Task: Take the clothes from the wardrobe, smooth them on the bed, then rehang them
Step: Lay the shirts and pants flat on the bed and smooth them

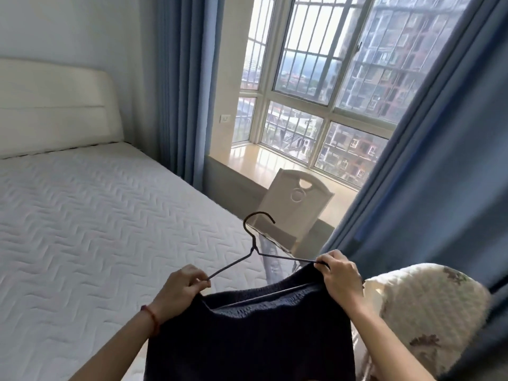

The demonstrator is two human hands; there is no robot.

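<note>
A dark navy knit garment (253,339) hangs in front of me on a thin dark wire hanger (254,250), above the near corner of the bed (96,215). My left hand (180,291) pinches the hanger's left end together with the garment's edge. My right hand (339,273) grips the hanger's right end and the fabric there. The hook points up and to the right. The hanger's bottom bar shows inside the garment's opening. The wardrobe is out of view.
The white quilted mattress lies bare, with a cream headboard (55,105) at the far left. A white chair (295,204) stands by the window sill (275,166). Blue curtains (428,188) hang on the right, and a floral pillow (428,312) sits beside my right arm.
</note>
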